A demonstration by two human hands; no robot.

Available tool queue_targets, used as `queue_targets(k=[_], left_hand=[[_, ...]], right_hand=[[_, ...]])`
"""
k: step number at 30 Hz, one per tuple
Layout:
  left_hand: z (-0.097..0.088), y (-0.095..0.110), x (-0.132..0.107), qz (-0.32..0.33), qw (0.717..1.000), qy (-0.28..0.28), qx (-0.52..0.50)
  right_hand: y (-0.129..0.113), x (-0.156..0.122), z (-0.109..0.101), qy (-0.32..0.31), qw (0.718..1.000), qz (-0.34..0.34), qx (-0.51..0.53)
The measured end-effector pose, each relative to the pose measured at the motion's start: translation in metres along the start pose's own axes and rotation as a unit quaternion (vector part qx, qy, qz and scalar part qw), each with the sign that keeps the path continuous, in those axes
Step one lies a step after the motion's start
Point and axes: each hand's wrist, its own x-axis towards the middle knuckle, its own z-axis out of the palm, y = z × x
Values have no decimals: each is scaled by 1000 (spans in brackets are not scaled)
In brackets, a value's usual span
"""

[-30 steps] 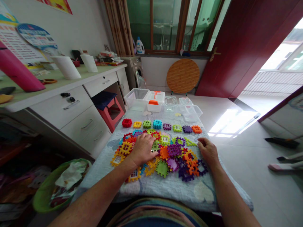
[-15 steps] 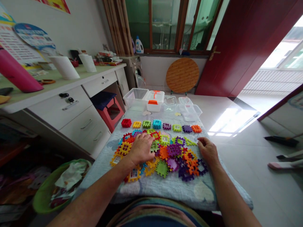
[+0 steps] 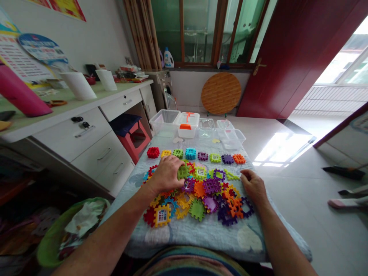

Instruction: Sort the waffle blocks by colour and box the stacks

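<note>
The left hand (image 3: 166, 174) grips a green tile (image 3: 183, 172) between thumb and fingers, over a pile (image 3: 197, 209) of coloured tiles on a cloth (image 3: 212, 240). The right hand (image 3: 254, 186), fingers curled, is just beside a lime piece (image 3: 231, 175). Beyond the pile runs a row (image 3: 190, 153) of tiles, then clear boxes (image 3: 165, 124).

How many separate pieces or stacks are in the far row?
8, left to right: red one, yellow one, green one, blue one, purple one, lime one, indigo one, orange one. Pieces underneath may be hidden.

Daylight from right doorway (image 3: 330, 80), glare on floor (image 3: 280, 147), dim lower-left corner, stretched edges
</note>
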Motion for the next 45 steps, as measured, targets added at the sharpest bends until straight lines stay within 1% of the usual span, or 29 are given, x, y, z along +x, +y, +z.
queue_targets(k=[2,4,6,7,10,13,16,20,25,29,33,41,45], left_hand=[[-5,-22,16,-3,1000,15,4],[-6,-46,38,-8,1000,20,7],[-1,-69,60,-4,1000,6,-1],[3,-78,70,2,1000,-11,-9],[17,-98,92,3,998,-50,-28],[29,-108,102,12,996,-78,-38],[38,-115,105,27,994,-99,-37],[46,-123,105,27,991,-132,-11],[51,-126,109,23,989,-146,-16],[52,-126,113,31,985,-168,-33],[51,-124,115,30,983,-175,-47],[48,-120,112,14,978,-193,-78],[46,-117,111,8,978,-194,-81]], right_hand=[[-1,-1,0,-2,1000,5,1],[-2,-1,-1,-1,1000,10,7],[-4,-2,-1,1,1000,12,11],[-4,-2,-1,2,1000,12,12],[-4,-2,-1,0,1000,16,15],[-4,-1,-2,-3,1000,22,20],[-4,-2,-2,-4,1000,22,22],[-4,-2,-1,-6,999,23,27],[-3,-1,-1,-9,999,23,30],[-2,-1,0,-7,999,20,29],[-2,-2,-1,-6,999,17,27],[-4,-1,-1,-1,999,18,27],[-3,-1,-1,0,1000,15,26]])
